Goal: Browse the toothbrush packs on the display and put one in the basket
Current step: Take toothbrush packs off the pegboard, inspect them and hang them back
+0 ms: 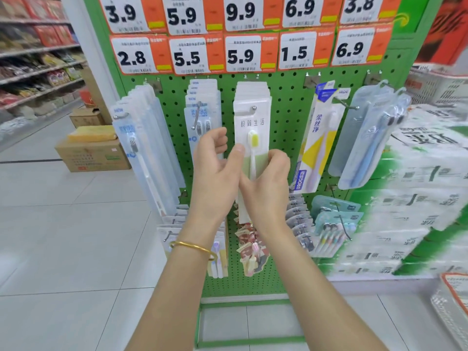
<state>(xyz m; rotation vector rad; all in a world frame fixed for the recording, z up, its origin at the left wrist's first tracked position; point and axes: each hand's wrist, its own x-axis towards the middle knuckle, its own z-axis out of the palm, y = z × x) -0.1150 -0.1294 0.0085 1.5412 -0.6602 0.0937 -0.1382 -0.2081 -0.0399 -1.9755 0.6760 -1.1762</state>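
Observation:
Toothbrush packs hang in rows on hooks of a green pegboard display (286, 117). At the middle hangs a stack of white packs; the front white toothbrush pack (252, 117) shows a brush with yellow bristles. My right hand (268, 181) grips this pack's lower part, fingers curled over its right edge. My left hand (215, 168) is just left of it, its thumb resting on the pack's left edge and its fingers loosely curled in front of the neighbouring blue pack (200, 115). The pack's top still sits on its hook.
Price tags (240, 54) line the top of the board. More packs hang left (141, 138), right (316, 140) and below (331, 224). Stacked green-and-white cartons (410, 198) stand at the right, cardboard boxes (93, 153) on the floor at the left. A meshed basket edge (453, 302) shows at the lower right.

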